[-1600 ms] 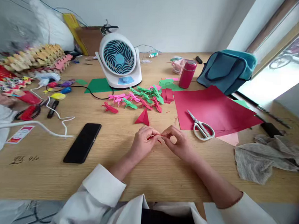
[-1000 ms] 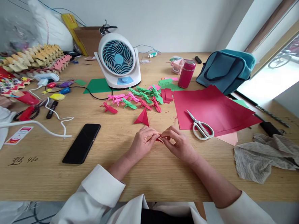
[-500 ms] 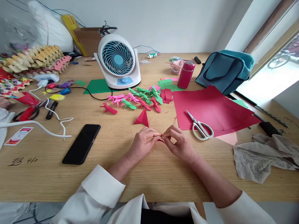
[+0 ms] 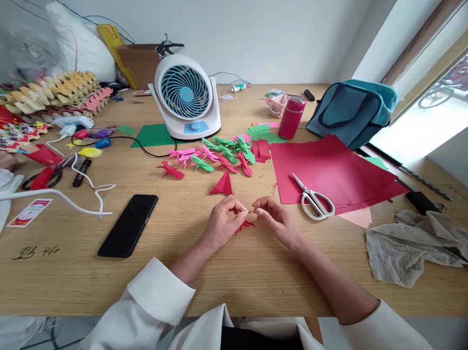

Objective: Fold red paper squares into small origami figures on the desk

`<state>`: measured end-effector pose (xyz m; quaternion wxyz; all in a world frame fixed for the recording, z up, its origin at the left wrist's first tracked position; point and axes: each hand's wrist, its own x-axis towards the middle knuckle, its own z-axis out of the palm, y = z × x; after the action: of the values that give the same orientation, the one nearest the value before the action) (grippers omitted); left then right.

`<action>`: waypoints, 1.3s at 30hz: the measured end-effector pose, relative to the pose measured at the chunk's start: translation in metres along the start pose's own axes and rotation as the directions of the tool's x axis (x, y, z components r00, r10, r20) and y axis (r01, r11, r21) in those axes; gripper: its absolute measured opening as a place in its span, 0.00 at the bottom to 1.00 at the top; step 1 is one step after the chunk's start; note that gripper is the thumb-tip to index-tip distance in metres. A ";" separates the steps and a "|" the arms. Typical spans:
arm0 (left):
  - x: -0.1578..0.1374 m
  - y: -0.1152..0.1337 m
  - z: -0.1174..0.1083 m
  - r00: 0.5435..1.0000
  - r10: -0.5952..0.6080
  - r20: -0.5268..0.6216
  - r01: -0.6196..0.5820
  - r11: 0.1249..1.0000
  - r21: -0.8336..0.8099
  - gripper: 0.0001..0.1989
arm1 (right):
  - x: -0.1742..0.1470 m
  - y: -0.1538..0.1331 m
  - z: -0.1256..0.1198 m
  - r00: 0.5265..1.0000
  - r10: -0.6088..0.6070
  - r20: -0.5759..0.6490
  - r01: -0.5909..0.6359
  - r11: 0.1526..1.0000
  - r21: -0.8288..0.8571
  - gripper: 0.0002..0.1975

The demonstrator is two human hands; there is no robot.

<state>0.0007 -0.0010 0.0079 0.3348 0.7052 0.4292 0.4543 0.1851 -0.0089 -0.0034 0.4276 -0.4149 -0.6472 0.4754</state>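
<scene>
My left hand (image 4: 224, 220) is closed in a pinch, thumb against fingers, on a small red folded paper figure (image 4: 245, 226). The figure shows thin pointed limbs just below my fingertips, and part of it is hidden behind the hand. To its right, my right hand (image 4: 279, 221) is held with thumb and fingers slightly apart, near the figure. A red folded paper triangle (image 4: 223, 184) stands on the table just beyond my left hand. Farther back lies a pile of green, pink and red folded paper figures (image 4: 225, 152).
White-handled scissors (image 4: 314, 198) lie on red paper sheets (image 4: 333, 170) at right, beside a grey cloth (image 4: 415, 249). A black phone (image 4: 128, 225) is at left. Behind stand a fan (image 4: 187, 98), a red flask (image 4: 292, 118) and a blue bag (image 4: 351, 111).
My hands have parted slightly; the right one has loosened its pinch and opened its fingers. More of the red paper figure now shows below my left fingertips.
</scene>
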 end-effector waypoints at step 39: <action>0.000 0.009 -0.012 0.948 0.315 0.054 -0.319 0.942 0.106 0.15 | 0.004 0.004 0.003 0.906 0.345 0.244 -0.422 0.704 0.571 0.19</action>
<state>-0.0076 -0.0038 0.0199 0.2248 0.7908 0.3293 0.4644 0.1813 -0.0052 -0.0069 0.3909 -0.3505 -0.3815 0.7608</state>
